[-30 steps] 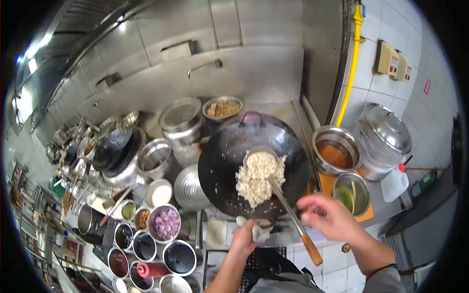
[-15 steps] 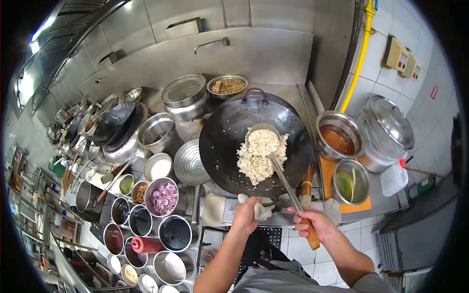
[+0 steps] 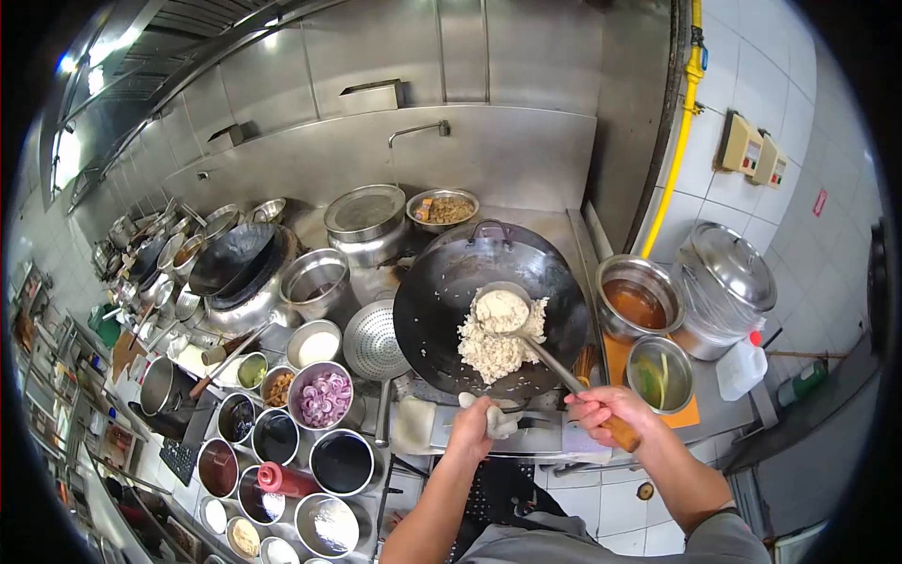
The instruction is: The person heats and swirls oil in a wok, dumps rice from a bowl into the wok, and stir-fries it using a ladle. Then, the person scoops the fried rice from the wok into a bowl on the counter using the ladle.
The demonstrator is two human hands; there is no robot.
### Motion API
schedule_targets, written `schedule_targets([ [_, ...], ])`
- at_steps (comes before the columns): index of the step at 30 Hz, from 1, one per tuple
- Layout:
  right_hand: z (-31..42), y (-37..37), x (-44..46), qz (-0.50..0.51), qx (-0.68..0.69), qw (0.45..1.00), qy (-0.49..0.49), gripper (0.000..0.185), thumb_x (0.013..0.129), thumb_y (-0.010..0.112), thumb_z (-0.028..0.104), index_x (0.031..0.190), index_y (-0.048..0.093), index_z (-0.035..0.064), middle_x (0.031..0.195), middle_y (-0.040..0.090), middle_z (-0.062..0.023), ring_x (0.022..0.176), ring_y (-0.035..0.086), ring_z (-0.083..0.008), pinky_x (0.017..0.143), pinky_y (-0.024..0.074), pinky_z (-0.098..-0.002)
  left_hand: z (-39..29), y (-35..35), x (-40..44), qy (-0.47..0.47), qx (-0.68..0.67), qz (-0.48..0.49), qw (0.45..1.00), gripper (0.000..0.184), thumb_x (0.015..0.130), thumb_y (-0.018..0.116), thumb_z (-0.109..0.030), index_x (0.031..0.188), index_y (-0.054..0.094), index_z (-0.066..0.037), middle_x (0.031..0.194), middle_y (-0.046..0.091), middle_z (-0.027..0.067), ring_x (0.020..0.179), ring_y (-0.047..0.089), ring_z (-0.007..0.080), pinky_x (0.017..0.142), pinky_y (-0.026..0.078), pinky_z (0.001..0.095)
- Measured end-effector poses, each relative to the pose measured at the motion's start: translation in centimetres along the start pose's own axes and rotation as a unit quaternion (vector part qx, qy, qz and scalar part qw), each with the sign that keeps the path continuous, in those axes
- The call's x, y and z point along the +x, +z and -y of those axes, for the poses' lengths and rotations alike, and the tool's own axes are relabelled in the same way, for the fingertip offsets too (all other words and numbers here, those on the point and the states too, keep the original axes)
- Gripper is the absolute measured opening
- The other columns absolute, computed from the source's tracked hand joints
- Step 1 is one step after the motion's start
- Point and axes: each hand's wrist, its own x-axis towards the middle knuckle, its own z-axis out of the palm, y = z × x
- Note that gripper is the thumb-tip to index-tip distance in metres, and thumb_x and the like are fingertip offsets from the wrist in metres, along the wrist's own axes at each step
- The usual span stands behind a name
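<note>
A large dark wok sits in front of me with a heap of white rice in it. My right hand is closed around the wooden grip of a long-handled ladle. The ladle's round bowl rests in the rice and is filled with it. At the wok's near rim, my left hand is closed on a folded, whitish cloth. Whether it grips the rim through the cloth is hidden. Loose grains stick to the wok's inner wall.
To the left are a perforated strainer, a pot of sliced purple onions, a red squeeze bottle and several sauce pots. On the right stand a bowl of reddish-brown liquid, a bowl with green pieces and a lidded pot.
My view has tilted upward, so the scene sits lower. My right hand has come closer to the wok's level, and the ladle's handle slants more to the right. The left hand keeps the cloth.
</note>
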Motion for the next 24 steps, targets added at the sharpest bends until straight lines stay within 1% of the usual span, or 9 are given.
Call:
schedule_targets([
  [3,0.6,0.6,-2.3,0.015,0.011,1.0,0.024,0.022,0.098,0.055,0.016,0.112,0.054,-0.0014,0.072,0.044,0.0058,0.052,0.043,-0.0028,0.039,0.0324,-0.0232,-0.6,0.8,-0.4,0.017,-0.036,-0.012,0.999,0.026,0.092,0.048,-0.013,0.11,0.056,0.005,0.102,0.065,0.0188,0.099,0.066,0.0348,0.084,0.056,0.0483],
  [7,2.3,2.6,-6.1,-0.02,-0.107,0.994,-0.021,0.027,0.097,0.056,0.017,0.114,0.055,-0.0036,0.067,0.046,0.004,0.048,0.043,-0.0048,0.037,0.0311,-0.0241,-3.3,2.0,-5.7,-0.021,-0.074,-0.025,0.997,0.019,0.096,0.053,-0.019,0.099,0.06,-0.002,0.09,0.065,0.0121,0.083,0.068,0.0282,0.077,0.058,0.0451],
  [9,4.5,0.8,-6.0,0.001,-0.156,0.987,0.026,0.031,0.095,0.054,0.019,0.117,0.056,-0.0036,0.061,0.046,0.0021,0.042,0.042,-0.0069,0.035,0.0307,-0.0255,0.0,-1.8,-6.3,0.02,-0.145,0.013,0.989,0.017,0.095,0.054,-0.021,0.099,0.063,-0.006,0.091,0.066,0.0081,0.08,0.066,0.0227,0.07,0.058,0.0417],
  [10,6.5,1.5,-6.2,0.01,-0.228,0.974,-0.005,0.03,0.092,0.061,0.021,0.108,0.059,-0.0039,0.057,0.045,0.002,0.041,0.041,-0.0082,0.034,0.0275,-0.0257,0.0,-0.8,-7.7,0.05,-0.163,0.037,0.985,0.017,0.094,0.058,-0.021,0.102,0.062,-0.007,0.089,0.065,0.0055,0.078,0.065,0.0185,0.068,0.057,0.0382],
  [11,8.4,1.0,-5.8,0.073,-0.278,0.958,0.002,0.024,0.091,0.059,0.018,0.106,0.06,-0.0013,0.058,0.046,-0.0004,0.04,0.04,-0.0087,0.034,0.0313,-0.0253,-1.7,1.2,-11.2,0.06,-0.152,0.005,0.987,0.017,0.092,0.06,-0.02,0.102,0.061,-0.006,0.088,0.064,0.0045,0.077,0.064,0.0167,0.066,0.056,0.0358],
  [12,11.7,-5.4,-2.6,0.079,-0.211,0.967,0.121,0.027,0.092,0.058,0.017,0.113,0.057,-0.0006,0.06,0.044,-0.0018,0.039,0.038,-0.0091,0.034,0.0373,-0.0289,-2.7,3.1,-14.2,0.055,-0.144,-0.022,0.988,0.017,0.091,0.061,-0.018,0.102,0.06,-0.006,0.088,0.063,0.0035,0.075,0.063,0.0149,0.065,0.054,0.0335],
  [14,8.7,7.2,-8.3,-0.048,-0.347,0.936,0.003,0.022,0.1,0.047,0.012,0.12,0.048,0.0029,0.072,0.049,-0.002,0.048,0.043,-0.0092,0.037,0.0401,-0.0245,-1.9,4.2,-16.2,0.143,-0.15,-0.068,0.976,0.018,0.087,0.062,-0.014,0.102,0.057,-0.005,0.088,0.061,0.0026,0.073,0.06,0.0128,0.062,0.052,0.0294],
  [19,10.1,11.9,-3.7,0.102,-0.405,0.905,0.082,0.022,0.101,0.046,0.014,0.121,0.047,0.0058,0.069,0.039,0.002,0.046,0.037,-0.005,0.034,0.0356,-0.0199,0.0,4.5,-19.7,0.24,-0.175,-0.143,0.944,0.025,0.086,0.061,-0.011,0.107,0.061,0.001,0.093,0.065,0.0082,0.082,0.065,0.0165,0.069,0.054,0.0307],
  [24,8.0,16.0,-0.5,0.296,-0.419,0.836,0.196,0.028,0.099,0.05,0.015,0.126,0.045,0.0055,0.07,0.043,-0.0006,0.048,0.042,-0.0071,0.037,0.0401,-0.022,2.8,6.8,-27.9,0.348,-0.225,-0.269,0.869,0.032,0.086,0.057,-0.008,0.117,0.054,0.0,0.102,0.062,0.0089,0.086,0.063,0.017,0.07,0.054,0.0311],
])
